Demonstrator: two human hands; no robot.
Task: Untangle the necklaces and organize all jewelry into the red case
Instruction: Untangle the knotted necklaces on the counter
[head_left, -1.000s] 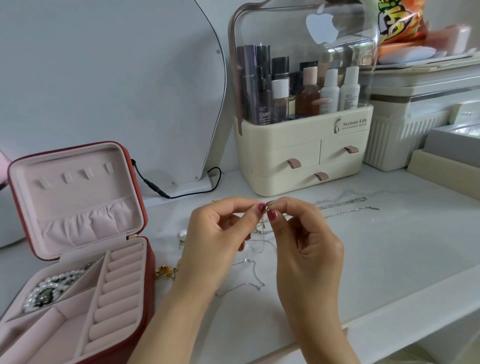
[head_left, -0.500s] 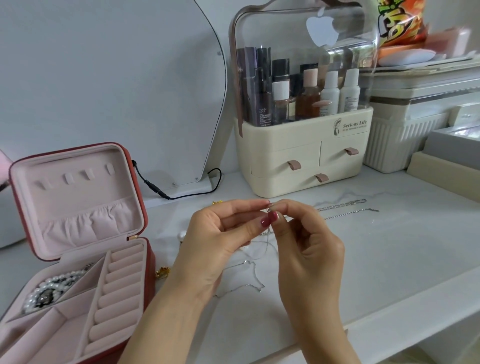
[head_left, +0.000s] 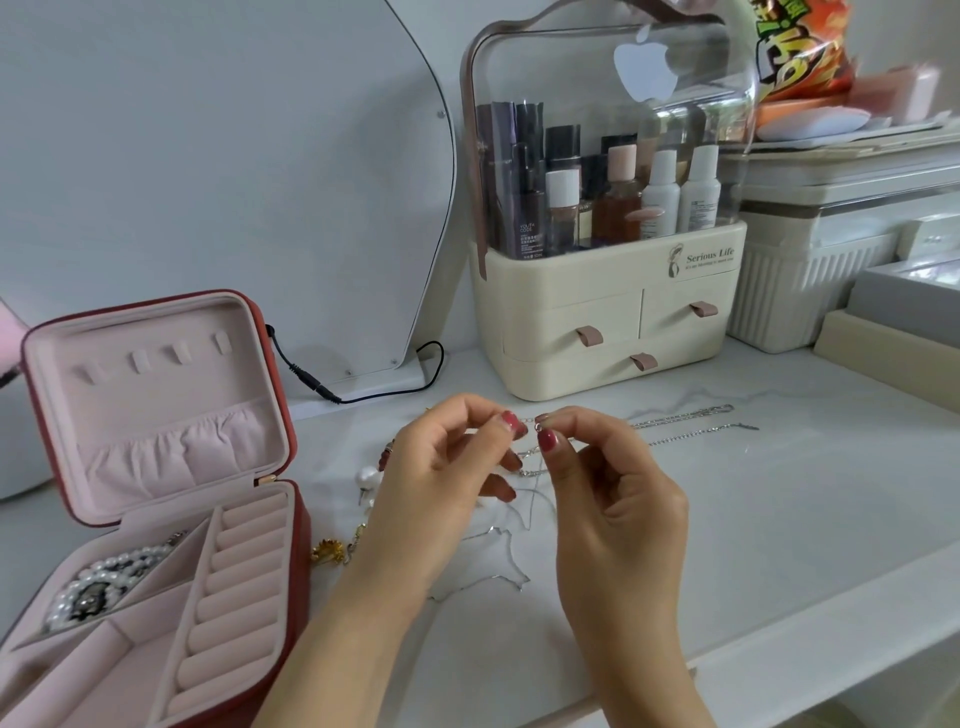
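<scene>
The white worktop (head_left: 779, 519) spans the whole view, with a large mirror (head_left: 208, 182) leaning at the back left, a black cable (head_left: 363, 387) plugged in near its base. To its right stands a cream organiser (head_left: 613, 312) with a clear lid, bottles inside and three drawers below. A ribbed white bin (head_left: 800, 280) sits further right.

At the left, the red case (head_left: 298, 545) lies open, its lid upright and lined in pink. A pearl strand (head_left: 104, 582) rests in the rear left compartment of the base; the ring rolls beside it are bare.

The left hand (head_left: 431, 499) and right hand (head_left: 618, 504) are raised above the worktop centre, close together but not touching. Each pinches between thumb and forefinger one end of a short stretch of a thin silver chain (head_left: 527, 421), which runs taut between the two pinches. More of the fine chain hangs from the fingers in loops to the worktop, where a loose length (head_left: 498, 577) lies between the wrists.

Two more silver chains (head_left: 691, 421) lie stretched on the worktop behind the right hand, toward the organiser. Left of the left hand, between it and the case, lie a pearl earring (head_left: 368, 477) and a small gold piece (head_left: 328, 550), with other bits partly hidden behind the hand.
</scene>
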